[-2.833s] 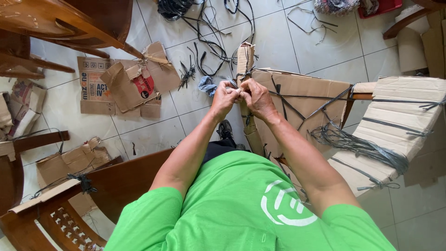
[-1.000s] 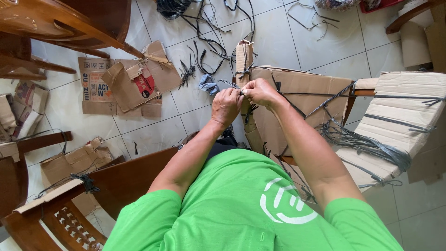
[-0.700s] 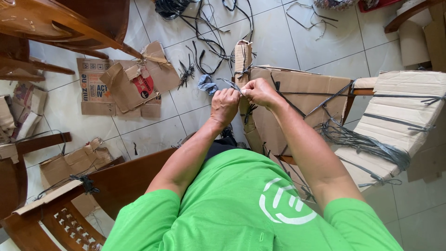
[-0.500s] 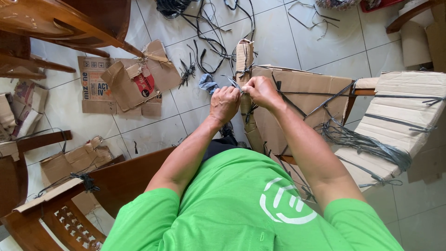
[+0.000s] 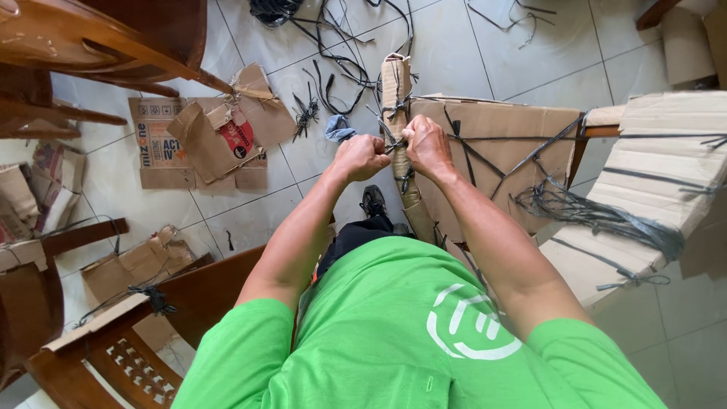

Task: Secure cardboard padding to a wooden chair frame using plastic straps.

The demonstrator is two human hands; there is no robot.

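Apart now, where half a second ago they were pressed together: the left hand (image 5: 361, 157) is drawn back to the left, closed in a fist around one end of the grey strap (image 5: 391, 142). The right hand (image 5: 426, 144) is closed too, pinching the other end, and the strap is stretched taut between them. It is wound round the cardboard-wrapped post (image 5: 397, 91) just beyond the knuckles, with more straps crossed over the wrapped panel (image 5: 503, 148) beside it. A loose bundle of straps (image 5: 598, 216) is draped to the right, on a cardboard-covered seat (image 5: 666, 151). Torn cardboard (image 5: 201, 140) is scattered on the tiled floor (image 5: 469, 68) to the left, near dark wooden chairs (image 5: 98, 38).
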